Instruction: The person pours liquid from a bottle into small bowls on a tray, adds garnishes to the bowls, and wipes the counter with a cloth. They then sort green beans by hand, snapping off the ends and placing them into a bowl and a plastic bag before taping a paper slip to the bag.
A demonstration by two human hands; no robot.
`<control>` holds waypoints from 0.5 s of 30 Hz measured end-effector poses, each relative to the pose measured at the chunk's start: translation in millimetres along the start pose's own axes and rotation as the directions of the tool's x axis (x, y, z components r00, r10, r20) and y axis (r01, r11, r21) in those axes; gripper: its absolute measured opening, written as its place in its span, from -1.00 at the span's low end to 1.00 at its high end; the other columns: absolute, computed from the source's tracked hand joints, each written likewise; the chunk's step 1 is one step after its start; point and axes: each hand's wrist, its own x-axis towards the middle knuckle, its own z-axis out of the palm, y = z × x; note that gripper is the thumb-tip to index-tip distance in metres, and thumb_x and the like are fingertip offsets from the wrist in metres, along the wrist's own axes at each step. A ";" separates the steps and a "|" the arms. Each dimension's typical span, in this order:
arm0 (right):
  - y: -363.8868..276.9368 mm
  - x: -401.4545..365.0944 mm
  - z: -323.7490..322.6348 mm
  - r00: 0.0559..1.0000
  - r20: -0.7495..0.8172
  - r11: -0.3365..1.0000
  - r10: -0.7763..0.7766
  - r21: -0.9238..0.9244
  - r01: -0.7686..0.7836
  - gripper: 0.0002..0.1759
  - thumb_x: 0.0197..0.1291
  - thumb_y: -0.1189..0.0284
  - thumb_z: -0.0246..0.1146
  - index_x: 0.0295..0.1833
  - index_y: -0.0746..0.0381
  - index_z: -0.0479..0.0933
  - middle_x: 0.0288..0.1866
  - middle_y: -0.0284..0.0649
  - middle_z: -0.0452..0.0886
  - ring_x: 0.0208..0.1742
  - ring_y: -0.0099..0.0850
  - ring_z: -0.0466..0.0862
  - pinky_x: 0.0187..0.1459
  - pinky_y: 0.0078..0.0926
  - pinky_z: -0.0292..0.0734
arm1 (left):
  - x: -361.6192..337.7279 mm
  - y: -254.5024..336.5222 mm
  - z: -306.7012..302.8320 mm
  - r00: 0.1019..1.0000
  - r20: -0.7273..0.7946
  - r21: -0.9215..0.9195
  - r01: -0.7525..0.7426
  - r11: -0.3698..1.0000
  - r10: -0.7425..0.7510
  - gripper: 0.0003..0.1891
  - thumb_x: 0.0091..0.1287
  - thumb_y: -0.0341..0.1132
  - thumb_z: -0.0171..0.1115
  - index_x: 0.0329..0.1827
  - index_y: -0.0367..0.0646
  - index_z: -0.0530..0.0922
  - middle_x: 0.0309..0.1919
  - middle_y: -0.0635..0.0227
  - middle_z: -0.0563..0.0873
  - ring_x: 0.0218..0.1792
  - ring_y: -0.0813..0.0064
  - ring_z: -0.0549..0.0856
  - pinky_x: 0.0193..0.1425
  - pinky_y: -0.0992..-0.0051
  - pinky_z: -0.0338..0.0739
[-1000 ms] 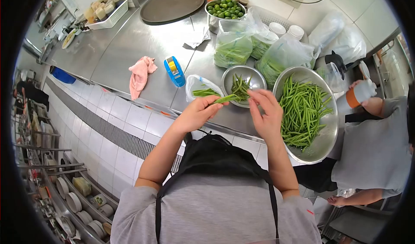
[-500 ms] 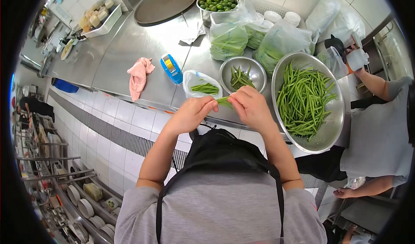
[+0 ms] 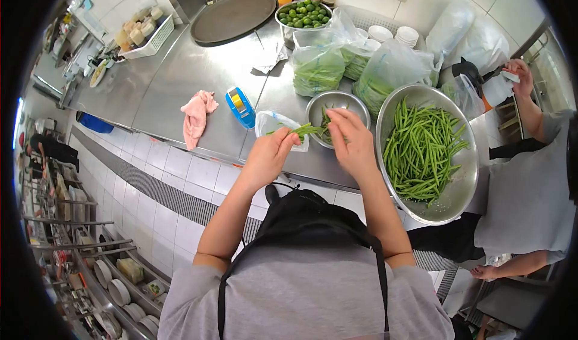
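Note:
My left hand (image 3: 269, 154) is closed around a small bunch of green beans (image 3: 305, 129), their ends sticking out to the right over a small clear plastic bag (image 3: 265, 121). My right hand (image 3: 354, 145) hovers at the near edge of a small steel bowl (image 3: 359, 103), its fingers stretched and apart from the thumb. Bean pieces lie in that bowl, partly hidden by the hand. Right of it, a large steel colander (image 3: 389, 180) holds a heap of green beans (image 3: 423, 150).
A blue tape dispenser (image 3: 241, 107) and a pink cloth (image 3: 196, 118) lie to the left. Behind are filled plastic bags (image 3: 318, 75), a pot of limes (image 3: 304, 15) and a round dark tray (image 3: 232, 18). A co-worker in grey (image 3: 524, 189) stands at the right.
Both hands held the beans together before; now my right hand has parted from them and moved over the bowl's near edge. The co-worker's upper hand has risen, holding something white.

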 end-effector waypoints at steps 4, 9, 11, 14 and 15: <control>-8.5 -1.4 -3.8 0.958 0.182 0.938 -0.223 -0.229 0.262 -0.74 0.05 0.42 0.21 -0.13 0.28 0.52 -0.24 -0.16 0.54 -0.24 -0.24 0.57 -0.19 -0.38 0.47 | 2.7 0.5 2.1 1.000 0.021 -0.006 -0.018 1.000 0.018 -0.73 0.37 -0.22 -0.08 -0.31 -0.22 0.52 -0.70 0.33 0.38 -0.61 0.58 0.38 -0.48 0.53 0.28; -4.8 -1.5 -6.6 0.942 0.267 0.952 -0.206 -0.169 0.256 -0.87 0.05 0.46 0.18 -0.29 0.30 0.49 -0.40 -0.22 0.49 -0.37 -0.25 0.53 -0.30 -0.35 0.45 | 5.2 -1.7 3.1 0.992 0.107 -0.064 -0.060 0.996 0.067 -0.72 0.36 -0.22 -0.08 -0.28 -0.23 0.53 -0.69 0.39 0.39 -0.60 0.58 0.37 -0.48 0.53 0.28; -0.8 -0.9 -5.2 0.921 0.297 0.925 -0.252 -0.206 0.320 -0.90 0.05 0.48 0.17 -0.32 0.29 0.49 -0.43 -0.21 0.48 -0.39 -0.25 0.52 -0.34 -0.35 0.44 | 7.7 2.9 0.4 0.982 0.174 -0.052 -0.060 0.997 0.068 -0.71 0.37 -0.22 -0.08 -0.27 -0.24 0.54 -0.68 0.42 0.38 -0.60 0.58 0.37 -0.48 0.53 0.28; -2.7 -3.0 -5.6 0.933 0.256 0.949 -0.252 -0.125 0.290 -0.94 0.05 0.52 0.16 -0.35 0.29 0.49 -0.46 -0.21 0.47 -0.44 -0.29 0.51 -0.40 -0.40 0.42 | 10.3 5.4 1.1 0.973 0.219 0.003 -0.077 0.997 0.075 -0.71 0.35 -0.23 -0.06 -0.31 -0.30 0.50 -0.59 0.18 0.53 -0.53 0.32 0.51 -0.38 0.41 0.37; -4.1 -3.2 -4.8 0.963 0.189 0.981 -0.192 0.005 0.195 -0.94 0.06 0.55 0.15 -0.35 0.30 0.50 -0.47 -0.22 0.48 -0.47 -0.33 0.51 -0.43 -0.44 0.41 | 10.2 3.5 3.6 0.972 0.221 -0.066 -0.064 0.996 0.077 -0.70 0.37 -0.20 -0.08 -0.32 -0.26 0.48 -0.65 0.34 0.41 -0.58 0.49 0.39 -0.47 0.50 0.28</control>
